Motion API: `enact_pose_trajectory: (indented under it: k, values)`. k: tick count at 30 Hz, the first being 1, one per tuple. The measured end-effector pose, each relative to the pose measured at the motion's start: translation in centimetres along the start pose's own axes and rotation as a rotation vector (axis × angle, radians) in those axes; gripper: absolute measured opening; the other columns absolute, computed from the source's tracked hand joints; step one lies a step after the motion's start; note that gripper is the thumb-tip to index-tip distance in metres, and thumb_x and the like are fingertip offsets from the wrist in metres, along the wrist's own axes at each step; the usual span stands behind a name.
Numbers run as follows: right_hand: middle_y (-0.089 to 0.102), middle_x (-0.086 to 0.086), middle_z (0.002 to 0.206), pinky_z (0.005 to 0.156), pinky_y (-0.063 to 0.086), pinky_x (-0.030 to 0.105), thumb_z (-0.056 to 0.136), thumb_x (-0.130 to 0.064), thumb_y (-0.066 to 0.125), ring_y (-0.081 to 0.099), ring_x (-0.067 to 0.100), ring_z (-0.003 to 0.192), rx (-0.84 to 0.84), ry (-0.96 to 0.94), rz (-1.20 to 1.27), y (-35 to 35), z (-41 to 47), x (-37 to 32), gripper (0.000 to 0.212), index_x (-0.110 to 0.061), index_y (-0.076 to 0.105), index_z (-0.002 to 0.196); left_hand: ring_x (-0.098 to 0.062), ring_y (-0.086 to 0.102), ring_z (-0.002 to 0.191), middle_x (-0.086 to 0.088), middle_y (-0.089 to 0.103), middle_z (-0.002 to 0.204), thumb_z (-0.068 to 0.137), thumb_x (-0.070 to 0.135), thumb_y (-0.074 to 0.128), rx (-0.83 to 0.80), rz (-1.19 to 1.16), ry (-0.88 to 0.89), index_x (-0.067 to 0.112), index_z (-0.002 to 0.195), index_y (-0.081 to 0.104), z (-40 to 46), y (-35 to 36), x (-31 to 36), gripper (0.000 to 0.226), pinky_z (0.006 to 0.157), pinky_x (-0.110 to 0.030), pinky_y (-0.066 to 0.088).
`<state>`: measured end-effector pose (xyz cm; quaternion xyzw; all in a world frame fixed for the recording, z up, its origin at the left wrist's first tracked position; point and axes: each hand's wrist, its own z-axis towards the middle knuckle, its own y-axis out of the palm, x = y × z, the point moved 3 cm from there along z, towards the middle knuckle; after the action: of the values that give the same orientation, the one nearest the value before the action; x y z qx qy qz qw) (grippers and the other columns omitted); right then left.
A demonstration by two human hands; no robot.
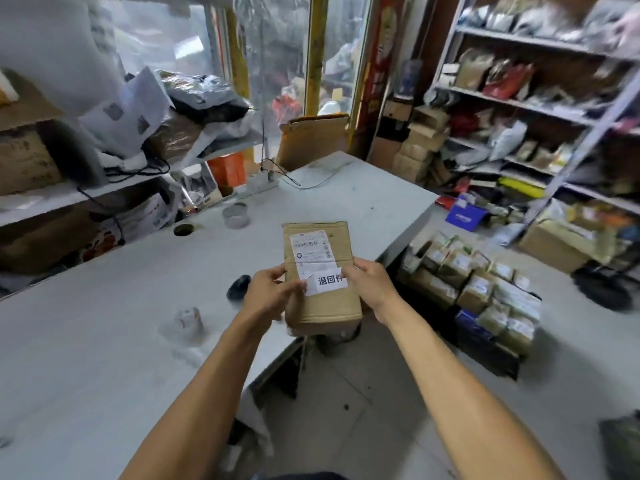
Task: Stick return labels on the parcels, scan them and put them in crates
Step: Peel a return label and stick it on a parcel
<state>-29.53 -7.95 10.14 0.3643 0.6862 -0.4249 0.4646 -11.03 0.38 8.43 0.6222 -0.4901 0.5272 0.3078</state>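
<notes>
Labelling step — both hands, left hand (pixel 268 292) and right hand (pixel 370 284), clasp the parcel (pixel 323 271) mid-frame, fingers pressing the return label (pixel 327 280) flat — scanning likely comes next.

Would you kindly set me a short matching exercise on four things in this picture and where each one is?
Things:
1. cardboard parcel
2. return label
3. tape roll
4. packed parcels

Places:
A. on the floor, right of the table
B. held in both hands, left hand and right hand
C. on the table's far part
D. stuck across the parcel's top face

Pairs: 1-B, 2-D, 3-C, 4-A
</notes>
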Motion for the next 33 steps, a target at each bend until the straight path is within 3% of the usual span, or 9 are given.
enact_pose_trajectory:
  k: [2,5,9,12,15,19,23,29,33]
  values:
    - [0.078,-0.011,0.097,0.077,0.056,0.024,0.090,-0.029,0.067,0.072,0.008,0.094,0.051,0.033,0.021,-3.8,-0.5,1.9,0.017,-0.023,0.079,0.101,-0.013,0.071,0.084,-0.001,0.077,0.107,0.087,0.014,0.074,-0.064,0.038,0.004,0.032,0.121,0.070,0.7,4.0,0.4,0.038,0.073,-0.033,0.060]
    - [0.078,-0.009,0.096,0.085,0.056,0.032,0.089,-0.032,0.068,0.073,0.013,0.096,0.146,0.090,0.052,-9.0,-1.3,5.2,0.018,-0.023,0.078,0.101,-0.018,0.074,0.093,0.005,0.078,0.102,0.079,0.020,0.077,-0.145,0.084,-0.003,0.037,0.107,0.075,1.7,9.8,0.3,0.033,0.090,-0.044,0.059]
    - [0.078,-0.007,0.097,0.088,0.057,0.039,0.085,-0.033,0.066,0.073,0.016,0.096,0.285,0.172,0.088,-14.5,-3.3,9.0,0.021,-0.024,0.077,0.100,-0.014,0.072,0.095,0.010,0.077,0.102,0.084,0.016,0.074,-0.270,0.170,0.010,0.031,0.111,0.076,2.0,16.7,0.3,0.030,0.088,-0.038,0.060]
    - [0.078,-0.004,0.098,0.083,0.058,0.035,0.089,-0.026,0.066,0.072,0.018,0.095,0.383,0.226,0.133,-17.5,-5.2,11.3,0.017,-0.020,0.076,0.101,-0.013,0.071,0.095,0.009,0.075,0.107,0.089,0.017,0.072,-0.371,0.236,0.002,0.028,0.122,0.071,1.8,21.3,0.3,0.035,0.078,-0.029,0.058]
    - [0.077,0.000,0.101,0.075,0.057,0.026,0.091,-0.019,0.065,0.072,0.017,0.095,0.445,0.272,0.188,-19.8,-6.4,13.1,0.019,-0.016,0.074,0.107,-0.013,0.071,0.090,0.010,0.074,0.097,0.093,0.013,0.067,-0.456,0.273,0.005,0.038,0.110,0.066,2.0,25.1,0.1,0.031,0.082,-0.033,0.060]
    - [0.078,-0.008,0.097,0.081,0.059,0.034,0.088,-0.030,0.064,0.073,0.014,0.093,0.501,0.368,0.185,-22.3,-7.2,16.0,0.020,-0.022,0.075,0.103,-0.012,0.071,0.090,0.011,0.074,0.094,0.093,0.007,0.066,-0.523,0.342,-0.019,0.030,0.109,0.072,3.4,29.4,-0.9,0.028,0.085,-0.036,0.061]
    - [0.077,-0.008,0.099,0.063,0.052,0.024,0.085,-0.033,0.062,0.072,0.012,0.089,0.574,0.461,0.213,-24.6,-6.7,17.9,0.024,-0.022,0.071,0.105,-0.017,0.073,0.096,0.005,0.078,0.101,0.087,0.012,0.071,-0.607,0.424,-0.044,0.028,0.107,0.078,5.8,33.6,-2.2,0.027,0.092,-0.042,0.059]
    - [0.074,-0.007,0.107,0.064,0.048,0.024,0.088,-0.029,0.062,0.069,0.013,0.093,0.594,0.560,0.236,-29.0,-2.1,20.3,0.028,-0.025,0.066,0.115,-0.014,0.066,0.080,0.000,0.073,0.096,0.090,0.009,0.066,-0.641,0.429,-0.129,0.023,0.107,0.075,10.7,40.9,-3.3,0.023,0.066,-0.026,0.054]
    - [0.069,-0.009,0.114,0.077,0.051,0.029,0.089,-0.031,0.061,0.062,0.011,0.099,0.564,0.634,0.190,-32.1,3.0,21.2,0.031,-0.032,0.060,0.120,-0.013,0.061,0.068,-0.003,0.067,0.085,0.094,0.014,0.065,-0.608,0.395,-0.286,0.011,0.106,0.072,15.4,44.8,-3.1,0.015,0.065,-0.028,0.053]
